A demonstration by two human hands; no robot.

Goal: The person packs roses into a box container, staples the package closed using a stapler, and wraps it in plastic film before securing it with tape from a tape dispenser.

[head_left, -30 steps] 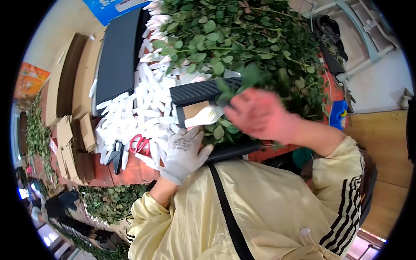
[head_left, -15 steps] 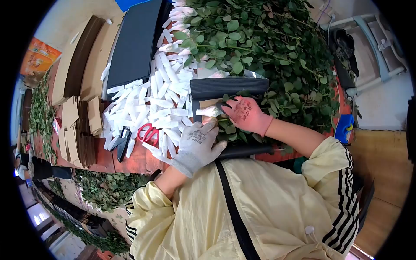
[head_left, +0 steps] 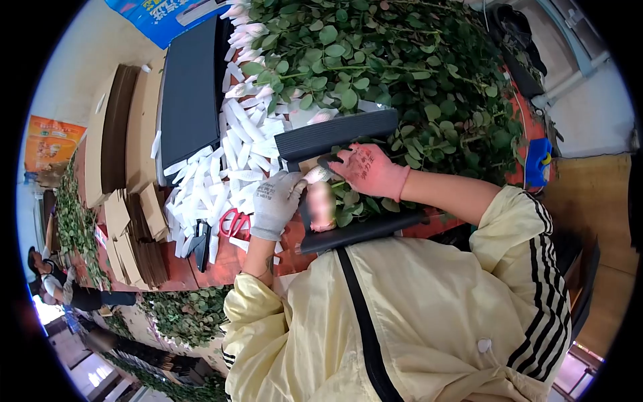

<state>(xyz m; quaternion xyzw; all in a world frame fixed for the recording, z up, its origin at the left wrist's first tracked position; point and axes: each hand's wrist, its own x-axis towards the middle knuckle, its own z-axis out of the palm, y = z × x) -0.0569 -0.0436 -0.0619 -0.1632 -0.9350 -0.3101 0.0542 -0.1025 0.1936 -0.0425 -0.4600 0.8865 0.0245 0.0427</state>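
Bud [head_left: 317, 175] sits toward the tabletop's [head_left: 221, 269] near edge. Left hand [head_left: 273, 204] bends at its tip, right hand [head_left: 370, 172] curls by its neck; can't tell if either's gripping. Probably light, soft, bruises easily, so I'd pinch the neck.

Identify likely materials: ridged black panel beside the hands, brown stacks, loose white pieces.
Ridged black panel: matte with parallel ridges, probably corrugated card; plastic possible.
Brown stacks: likely cardboard, matte tan faces, thin layered edges.
Loose white pieces: matte, flattened strips, possibly foam or fabric; can't tell.
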